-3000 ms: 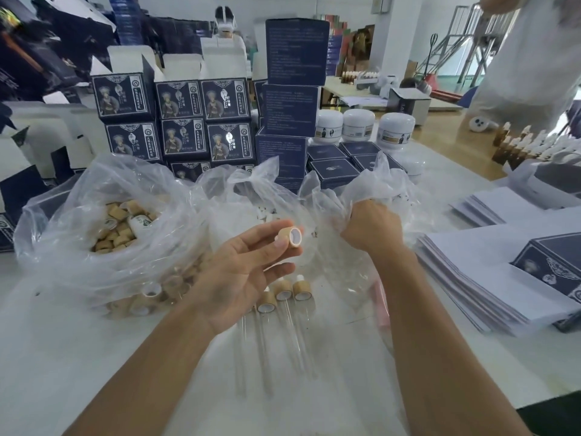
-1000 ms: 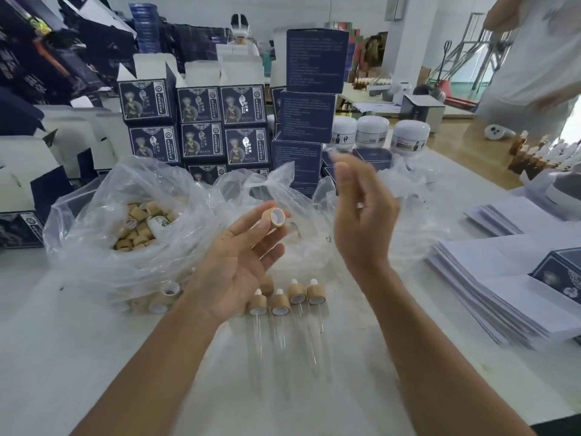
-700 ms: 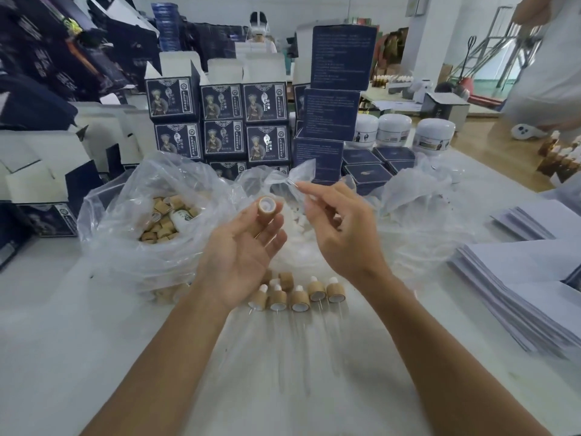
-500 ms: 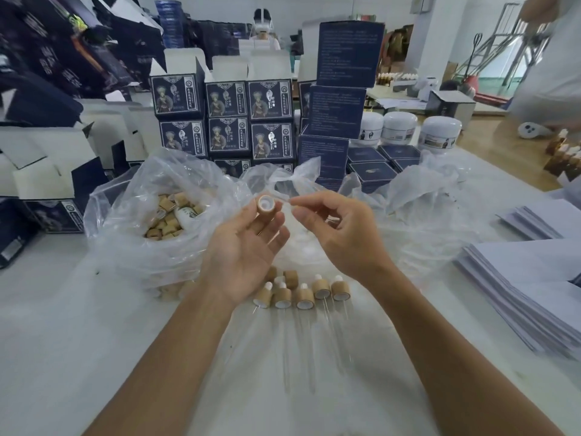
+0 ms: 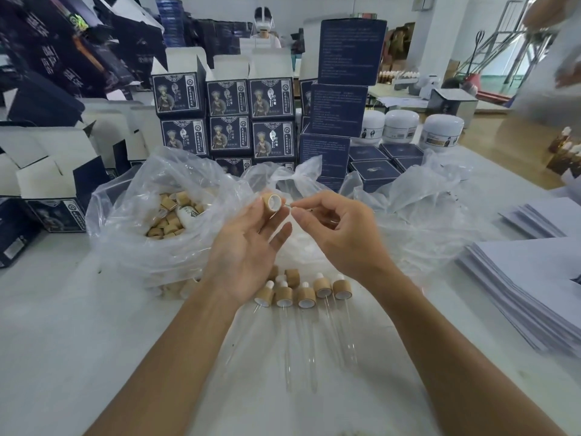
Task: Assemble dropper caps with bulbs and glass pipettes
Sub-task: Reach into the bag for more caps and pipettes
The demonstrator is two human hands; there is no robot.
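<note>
- Clear plastic bag [image 5: 132, 228]: on the white table [image 5: 78, 341], holding loose bamboo caps [image 5: 171, 217].
- Left hand [image 5: 248, 247]: pinches a bamboo dropper cap [image 5: 272, 202] at fingertip and thumb, its open end facing right.
- Right hand [image 5: 339, 234]: pinches a thin glass pipette [image 5: 287, 206], tip just beside the cap's opening.
- Finished droppers [image 5: 301, 294]: in a row on the table below both hands.

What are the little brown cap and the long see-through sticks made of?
The cap looks like matte wood or bamboo, tan outside with a white, probably plastic, lining. The sticks look like clear glass: see-through with faint glints, though clear plastic could look alike.
</note>
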